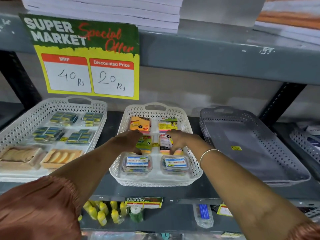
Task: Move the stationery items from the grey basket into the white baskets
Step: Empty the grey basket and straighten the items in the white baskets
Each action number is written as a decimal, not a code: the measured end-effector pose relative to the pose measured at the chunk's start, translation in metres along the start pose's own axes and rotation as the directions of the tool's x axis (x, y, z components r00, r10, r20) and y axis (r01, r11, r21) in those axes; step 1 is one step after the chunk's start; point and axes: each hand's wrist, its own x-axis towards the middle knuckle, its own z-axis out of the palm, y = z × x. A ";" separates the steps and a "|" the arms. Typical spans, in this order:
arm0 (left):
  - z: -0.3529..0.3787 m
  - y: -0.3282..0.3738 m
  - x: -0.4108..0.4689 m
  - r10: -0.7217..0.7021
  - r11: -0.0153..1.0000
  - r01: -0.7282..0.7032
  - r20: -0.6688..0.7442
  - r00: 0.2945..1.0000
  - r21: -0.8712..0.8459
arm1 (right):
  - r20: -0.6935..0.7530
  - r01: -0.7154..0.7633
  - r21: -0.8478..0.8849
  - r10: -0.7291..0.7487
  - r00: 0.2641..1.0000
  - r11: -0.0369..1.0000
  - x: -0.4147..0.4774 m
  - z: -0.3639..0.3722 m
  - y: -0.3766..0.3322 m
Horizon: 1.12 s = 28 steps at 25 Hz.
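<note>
Both hands, left hand (131, 139) and right hand (180, 141), are pressing curled fingers onto the sticky-note pads (166, 144) in the middle white basket (194, 163) (seemingly no full grip), while the grey basket (259, 153) is sitting empty; light, stiff blocks, best pinched by their edges

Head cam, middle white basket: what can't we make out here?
- Sticky-note packs in the middle row: part covered by the left hand and right hand.
- Fingertips: hidden, so grip unclear.
- Clip box labels: small print blurred.
- Grey basket sticker: too small to read.
</note>
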 end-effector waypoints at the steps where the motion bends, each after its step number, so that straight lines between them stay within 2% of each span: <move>1: 0.000 0.000 0.001 0.000 1.000 0.000 0.005 1.000 0.015 | 0.005 0.003 -0.008 -0.003 1.000 1.000 0.001 0.000 0.000; 11: 0.001 -0.002 0.007 -0.023 0.999 0.023 0.003 1.000 -0.025 | 0.032 0.034 -0.074 -0.031 0.999 0.997 0.001 -0.002 0.002; 15: 0.006 -0.008 0.012 -0.086 0.969 0.104 0.086 0.992 -0.224 | 0.024 0.020 -0.066 -0.019 1.000 0.998 -0.003 -0.001 0.002; 19: 0.010 -0.012 0.016 -0.111 0.945 0.139 0.110 0.988 -0.296 | 0.004 0.021 -0.042 -0.021 1.000 0.999 -0.004 0.000 0.003; 21: 0.011 -0.013 0.016 -0.115 0.950 0.142 0.110 0.987 -0.278 | 0.010 0.019 -0.041 -0.019 1.000 0.999 -0.005 0.000 0.003; 24: 0.006 -0.004 0.009 -0.093 0.988 0.101 0.070 0.993 -0.118 | 0.023 0.025 -0.023 -0.024 0.999 0.999 -0.010 -0.008 0.002; 26: -0.005 0.005 -0.002 -0.045 0.998 0.045 -0.009 0.999 -0.044 | -0.039 0.052 0.042 -0.050 0.998 0.998 -0.014 -0.018 -0.003; 28: -0.027 0.012 -0.022 -0.018 1.000 0.017 -0.149 0.989 -0.010 | -0.160 0.099 0.095 -0.083 0.984 0.991 -0.018 -0.034 -0.017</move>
